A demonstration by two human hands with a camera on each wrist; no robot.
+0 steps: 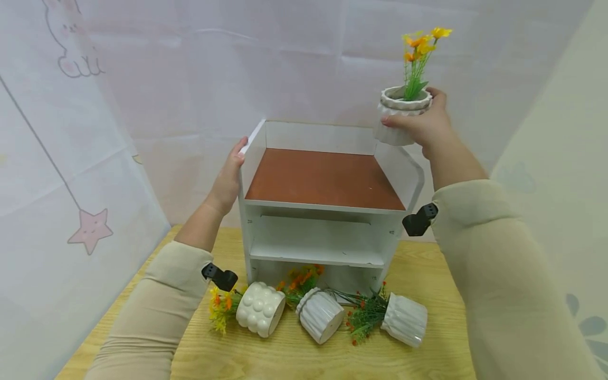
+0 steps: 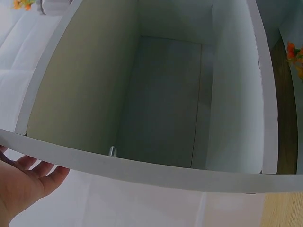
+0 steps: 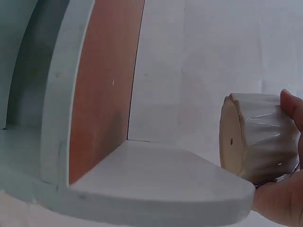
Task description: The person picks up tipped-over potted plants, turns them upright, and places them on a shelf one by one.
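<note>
High above the right end of a white shelf unit [image 1: 313, 205], my right hand [image 1: 434, 126] grips a white ribbed flowerpot [image 1: 398, 126] with yellow and orange artificial flowers [image 1: 418, 50]. The pot is upright and apart from the unit; its flat base with a small hole shows in the right wrist view. My left hand [image 1: 228, 179] holds the upper edge of the unit's left side panel [image 1: 254, 145], and in the left wrist view its fingers [image 2: 54, 179] lie along the panel's outer side. The unit's brown top board [image 1: 323, 177] sits between raised sides.
Before the unit, on the wooden table [image 1: 361, 359], three potted flowers lie on their sides: a bubbled pot [image 1: 260, 306], a ribbed pot [image 1: 319, 314] and another ribbed pot [image 1: 405, 319] with red-dotted greenery [image 1: 368, 314]. A pale printed cloth [image 1: 214, 74] hangs behind.
</note>
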